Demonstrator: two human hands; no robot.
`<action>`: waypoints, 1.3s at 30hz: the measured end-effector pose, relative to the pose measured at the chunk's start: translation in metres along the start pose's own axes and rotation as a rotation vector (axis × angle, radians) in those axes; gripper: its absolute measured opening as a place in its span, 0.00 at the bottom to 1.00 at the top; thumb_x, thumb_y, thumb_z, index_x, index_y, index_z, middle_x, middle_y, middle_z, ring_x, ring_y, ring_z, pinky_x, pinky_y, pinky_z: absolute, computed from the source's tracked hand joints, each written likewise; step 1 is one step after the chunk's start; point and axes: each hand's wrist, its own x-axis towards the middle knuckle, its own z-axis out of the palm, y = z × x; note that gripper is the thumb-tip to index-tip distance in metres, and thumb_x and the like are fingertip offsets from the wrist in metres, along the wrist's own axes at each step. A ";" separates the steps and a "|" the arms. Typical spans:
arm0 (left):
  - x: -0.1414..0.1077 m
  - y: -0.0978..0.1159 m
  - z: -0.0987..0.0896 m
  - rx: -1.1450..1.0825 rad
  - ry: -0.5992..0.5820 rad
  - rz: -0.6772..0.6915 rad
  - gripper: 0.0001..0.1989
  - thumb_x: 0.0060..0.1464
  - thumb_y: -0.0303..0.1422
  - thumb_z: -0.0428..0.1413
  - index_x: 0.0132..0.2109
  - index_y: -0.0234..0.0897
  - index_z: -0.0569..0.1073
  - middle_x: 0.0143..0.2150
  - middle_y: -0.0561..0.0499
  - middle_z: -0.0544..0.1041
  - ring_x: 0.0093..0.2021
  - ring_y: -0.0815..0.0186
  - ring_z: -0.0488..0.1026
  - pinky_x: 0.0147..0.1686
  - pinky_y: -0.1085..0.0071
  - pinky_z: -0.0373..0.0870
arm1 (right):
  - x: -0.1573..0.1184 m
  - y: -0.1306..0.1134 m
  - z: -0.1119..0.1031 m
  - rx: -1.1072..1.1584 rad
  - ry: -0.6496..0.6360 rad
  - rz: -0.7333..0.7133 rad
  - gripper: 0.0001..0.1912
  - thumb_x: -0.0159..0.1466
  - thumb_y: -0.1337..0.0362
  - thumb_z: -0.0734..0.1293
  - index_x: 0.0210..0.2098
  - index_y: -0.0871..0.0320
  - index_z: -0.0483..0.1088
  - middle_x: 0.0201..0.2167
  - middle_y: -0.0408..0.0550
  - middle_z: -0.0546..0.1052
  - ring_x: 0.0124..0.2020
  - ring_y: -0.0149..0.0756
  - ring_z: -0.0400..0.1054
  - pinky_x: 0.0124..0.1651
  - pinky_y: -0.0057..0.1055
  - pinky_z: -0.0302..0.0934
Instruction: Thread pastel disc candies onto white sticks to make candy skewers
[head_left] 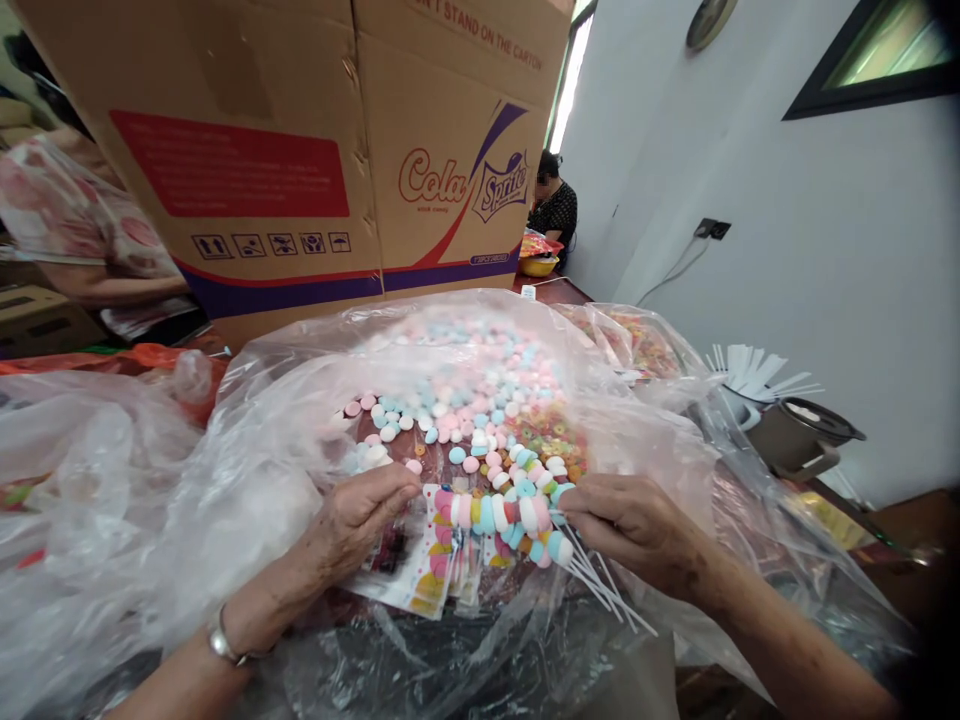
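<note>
My right hand [630,520] is closed at the right end of a horizontal row of pink, white, blue and yellow candies [491,512], which looks threaded on a stick. Its left end lies over a printed wrapper [427,570] with pink and yellow patterns. My left hand [367,510] has its fingers pinched at the wrapper's upper left corner. Under and behind the row lie more candy skewers, their white sticks [604,590] pointing down to the right. Loose pastel candies [469,405] and small ring-shaped candies [551,435] are heaped behind, inside clear plastic.
A large cardboard box [292,180] stands behind the candies. Clear plastic bags [135,480] spread on the left. White sticks [757,370] and a dark lidded pot [806,435] are at the right. Two people sit farther back, left and right of the box.
</note>
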 end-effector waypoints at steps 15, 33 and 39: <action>0.005 0.005 -0.003 -0.013 -0.030 -0.062 0.13 0.64 0.36 0.48 0.35 0.38 0.74 0.32 0.52 0.77 0.32 0.66 0.73 0.34 0.74 0.69 | -0.008 0.002 0.012 -0.038 0.050 0.092 0.15 0.69 0.70 0.57 0.28 0.57 0.68 0.22 0.42 0.70 0.23 0.28 0.63 0.29 0.25 0.52; 0.022 0.013 -0.011 -0.079 -0.438 -0.082 0.19 0.67 0.42 0.47 0.31 0.37 0.69 0.26 0.56 0.64 0.27 0.69 0.61 0.28 0.76 0.58 | -0.006 0.009 0.023 0.216 -0.033 0.148 0.13 0.68 0.69 0.59 0.30 0.58 0.71 0.24 0.42 0.73 0.26 0.27 0.67 0.31 0.21 0.56; 0.030 0.010 -0.019 -0.101 -0.530 -0.065 0.18 0.66 0.40 0.48 0.29 0.36 0.68 0.25 0.56 0.63 0.27 0.70 0.59 0.27 0.76 0.56 | -0.009 0.009 0.019 0.138 -0.016 0.089 0.16 0.68 0.69 0.58 0.26 0.59 0.69 0.21 0.41 0.69 0.23 0.26 0.63 0.29 0.22 0.54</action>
